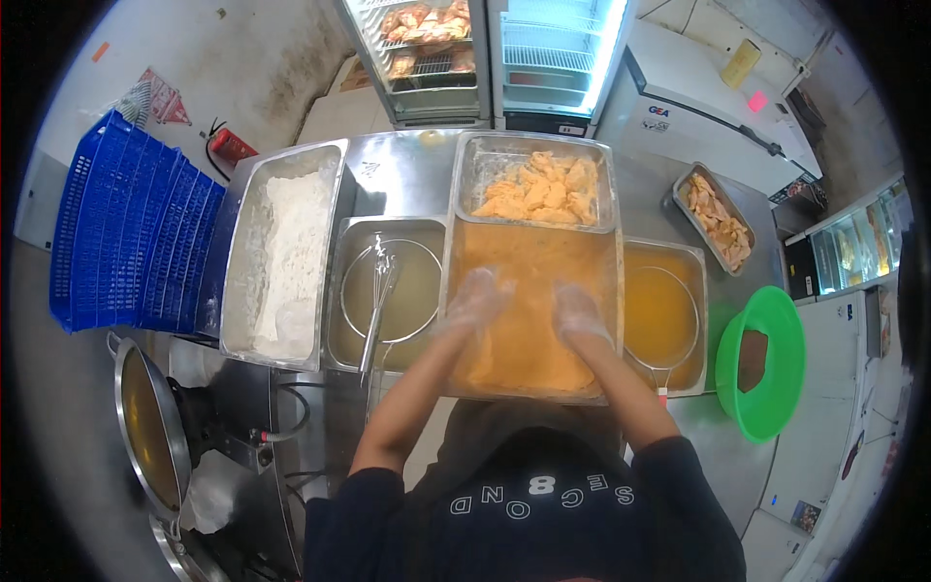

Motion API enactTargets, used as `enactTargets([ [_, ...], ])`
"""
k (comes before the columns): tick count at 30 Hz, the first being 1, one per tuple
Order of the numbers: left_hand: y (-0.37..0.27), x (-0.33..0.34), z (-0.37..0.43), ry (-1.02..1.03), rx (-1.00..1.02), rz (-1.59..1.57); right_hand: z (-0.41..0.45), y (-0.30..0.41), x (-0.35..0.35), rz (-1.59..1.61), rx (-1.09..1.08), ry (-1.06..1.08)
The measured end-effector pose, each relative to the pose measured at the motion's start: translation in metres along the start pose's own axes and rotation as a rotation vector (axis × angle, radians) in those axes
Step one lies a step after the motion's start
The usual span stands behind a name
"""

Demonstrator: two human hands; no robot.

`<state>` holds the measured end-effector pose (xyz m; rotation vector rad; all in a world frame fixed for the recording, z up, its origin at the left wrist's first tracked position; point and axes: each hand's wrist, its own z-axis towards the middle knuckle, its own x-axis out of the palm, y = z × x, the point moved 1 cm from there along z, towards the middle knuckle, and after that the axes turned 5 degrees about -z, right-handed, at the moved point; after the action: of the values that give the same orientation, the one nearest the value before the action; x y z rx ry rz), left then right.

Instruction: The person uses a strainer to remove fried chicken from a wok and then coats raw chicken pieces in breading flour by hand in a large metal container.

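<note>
My left hand (478,297), in a clear plastic glove, is down on orange seasoned flour (534,342) in a large steel pan. My right hand (578,311), gloved the same way, presses into the flour near the pan's right side. The fingers of both hands are blurred, and flour may cover their tips. Across the pan's far end sits a smaller steel tray (476,207), holding coated chicken pieces (545,188). To the left, a whisk (378,298) and a round strainer (348,316) rest in a pan of cloudy liquid (414,291).
Further left stand a pan of white flour (291,254), blue plastic crates (131,225) and a wok of oil (149,422). At right are a pan of orange liquid (658,313) with a strainer, a green basin (782,364) and a tray of raw chicken (716,214).
</note>
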<state>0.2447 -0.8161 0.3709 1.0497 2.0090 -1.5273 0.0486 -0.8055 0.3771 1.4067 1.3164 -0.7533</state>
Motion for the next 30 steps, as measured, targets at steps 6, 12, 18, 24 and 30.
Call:
enactTargets([
  [6, 0.0, -0.032, 0.006, -0.13, -0.102, -0.237, 0.032, -0.007, -0.046, -0.153, 0.079, -0.428],
  [12, 0.018, -0.008, -0.013, -0.206, -0.128, -0.326, 0.078, 0.029, -0.003, -0.224, 0.007, -0.561],
  [18, -0.007, -0.012, -0.07, -0.087, -0.381, -0.587, 0.068, 0.086, 0.029, -0.344, -0.377, -0.563],
  [24, 0.08, 0.058, -0.06, -0.237, 0.06, -0.274, 0.007, 0.066, -0.003, -0.053, -0.177, 0.07],
  [30, 0.011, 0.018, -0.024, 0.029, -0.169, -0.275, -0.007, 0.022, 0.003, -0.064, -0.104, -0.168],
])
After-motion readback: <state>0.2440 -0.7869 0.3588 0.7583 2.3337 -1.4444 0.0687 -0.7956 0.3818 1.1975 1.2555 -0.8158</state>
